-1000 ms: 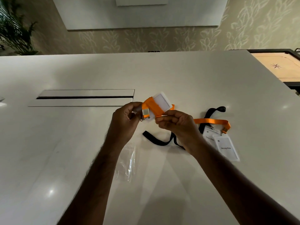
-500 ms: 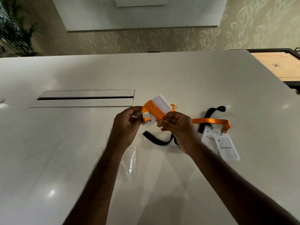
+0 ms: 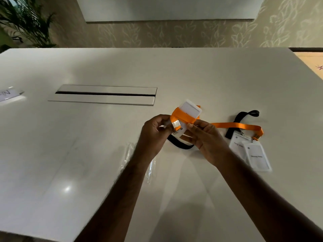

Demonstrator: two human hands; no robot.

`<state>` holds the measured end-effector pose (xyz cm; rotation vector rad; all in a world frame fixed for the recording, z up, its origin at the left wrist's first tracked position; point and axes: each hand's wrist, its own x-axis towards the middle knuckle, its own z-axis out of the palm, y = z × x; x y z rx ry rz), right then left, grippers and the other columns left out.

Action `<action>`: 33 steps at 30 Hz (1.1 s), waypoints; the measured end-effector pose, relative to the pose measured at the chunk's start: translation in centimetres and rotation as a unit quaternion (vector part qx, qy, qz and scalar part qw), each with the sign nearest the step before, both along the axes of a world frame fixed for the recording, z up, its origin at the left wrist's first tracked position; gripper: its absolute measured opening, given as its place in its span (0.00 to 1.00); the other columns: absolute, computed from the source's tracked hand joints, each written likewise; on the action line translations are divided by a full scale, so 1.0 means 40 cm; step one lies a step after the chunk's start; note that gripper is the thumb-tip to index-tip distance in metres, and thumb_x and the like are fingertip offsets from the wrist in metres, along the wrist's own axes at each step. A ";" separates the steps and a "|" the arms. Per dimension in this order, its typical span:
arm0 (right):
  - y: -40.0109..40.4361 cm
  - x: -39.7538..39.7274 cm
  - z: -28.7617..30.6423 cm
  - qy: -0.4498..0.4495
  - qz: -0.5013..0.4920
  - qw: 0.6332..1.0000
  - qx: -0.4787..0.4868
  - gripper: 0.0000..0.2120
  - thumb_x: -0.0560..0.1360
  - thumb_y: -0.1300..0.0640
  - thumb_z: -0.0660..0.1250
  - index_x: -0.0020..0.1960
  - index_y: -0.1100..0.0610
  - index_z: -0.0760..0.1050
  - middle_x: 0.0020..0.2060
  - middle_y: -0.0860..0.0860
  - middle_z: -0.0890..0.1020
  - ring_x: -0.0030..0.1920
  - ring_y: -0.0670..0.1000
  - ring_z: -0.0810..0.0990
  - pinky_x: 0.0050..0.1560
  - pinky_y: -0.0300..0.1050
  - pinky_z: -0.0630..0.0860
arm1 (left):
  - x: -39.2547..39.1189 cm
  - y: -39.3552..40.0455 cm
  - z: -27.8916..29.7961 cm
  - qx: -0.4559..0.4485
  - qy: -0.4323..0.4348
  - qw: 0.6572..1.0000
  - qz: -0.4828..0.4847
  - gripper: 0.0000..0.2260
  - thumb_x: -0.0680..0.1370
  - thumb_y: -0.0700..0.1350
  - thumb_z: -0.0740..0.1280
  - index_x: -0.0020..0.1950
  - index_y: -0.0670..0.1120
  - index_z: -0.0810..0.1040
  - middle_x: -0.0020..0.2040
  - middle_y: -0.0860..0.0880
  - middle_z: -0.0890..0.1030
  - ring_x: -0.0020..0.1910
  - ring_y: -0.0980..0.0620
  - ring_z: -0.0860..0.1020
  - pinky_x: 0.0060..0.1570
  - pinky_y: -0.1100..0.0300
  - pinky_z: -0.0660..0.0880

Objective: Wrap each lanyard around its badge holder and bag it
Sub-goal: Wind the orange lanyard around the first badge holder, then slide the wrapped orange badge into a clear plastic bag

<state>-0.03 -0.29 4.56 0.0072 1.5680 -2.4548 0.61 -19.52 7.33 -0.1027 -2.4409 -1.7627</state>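
My left hand (image 3: 154,132) grips the clip end of a clear badge holder (image 3: 191,107) held above the white table (image 3: 87,154). An orange lanyard (image 3: 182,117) is wound round its middle. My right hand (image 3: 203,138) pinches that wound lanyard at the holder's lower right edge. To the right lie two more badge holders (image 3: 257,157), overlapping; one has an orange lanyard (image 3: 241,125), the other a black lanyard (image 3: 244,115). A clear plastic bag (image 3: 151,169) lies flat under my left forearm.
A metal cable-slot cover (image 3: 103,94) is set into the table behind my hands. A small name card (image 3: 9,94) sits at the far left edge. A wooden game board (image 3: 312,62) stands beyond the table's right corner, a plant (image 3: 26,21) at the back left.
Both hands have kept hold of the badge holder and shifted slightly. My right hand has turned a little round the wound lanyard. The items on the table have not moved.
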 end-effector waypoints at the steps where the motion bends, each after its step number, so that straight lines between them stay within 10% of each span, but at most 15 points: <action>1: 0.000 0.001 -0.006 -0.004 -0.002 1.000 -0.001 0.17 0.77 0.57 0.70 0.63 0.63 0.79 0.60 0.61 0.85 0.59 0.60 0.86 0.62 0.58 0.82 | 0.006 0.002 -0.007 -0.002 -0.004 1.000 0.006 0.08 0.77 0.47 0.76 0.55 0.50 0.84 0.47 0.55 0.86 0.47 0.56 0.84 0.48 0.56 0.82; 14: 0.013 0.049 -0.059 -0.024 -0.011 0.998 0.060 0.24 0.78 0.53 0.69 0.69 0.65 0.73 0.60 0.61 0.85 0.61 0.60 0.85 0.61 0.59 0.83 | 0.123 -0.034 -0.120 -0.024 -0.044 0.999 0.004 0.04 0.79 0.42 0.72 0.53 0.49 0.83 0.47 0.55 0.84 0.47 0.58 0.82 0.46 0.68 0.77; 21: 0.020 0.077 -0.076 -0.040 -0.006 0.996 0.086 0.25 0.70 0.47 0.74 0.60 0.63 0.76 0.56 0.62 0.86 0.54 0.58 0.86 0.56 0.55 0.84 | 0.127 -0.190 -0.189 -0.233 0.038 0.962 0.136 0.08 0.76 0.43 0.73 0.53 0.52 0.81 0.50 0.58 0.79 0.49 0.53 0.76 0.55 0.56 0.74; 28: 0.019 0.092 -0.098 -0.081 -0.005 0.996 0.035 0.02 0.80 0.58 0.66 0.50 0.56 0.74 0.52 0.59 0.85 0.49 0.56 0.85 0.45 0.48 0.85 | 0.115 -0.288 -0.220 -0.280 -0.089 0.934 0.202 0.19 0.75 0.59 0.74 0.60 0.51 0.76 0.53 0.53 0.77 0.56 0.49 0.73 0.57 0.50 0.73; 33: 0.026 0.096 -0.113 -0.085 0.000 0.996 0.036 0.03 0.84 0.61 0.61 0.53 0.58 0.73 0.64 0.67 0.81 0.62 0.67 0.81 0.55 0.60 0.84 | 0.107 -0.293 -0.235 -0.231 -0.130 0.947 0.182 0.18 0.72 0.59 0.75 0.58 0.57 0.76 0.46 0.59 0.79 0.54 0.51 0.77 0.57 0.48 0.76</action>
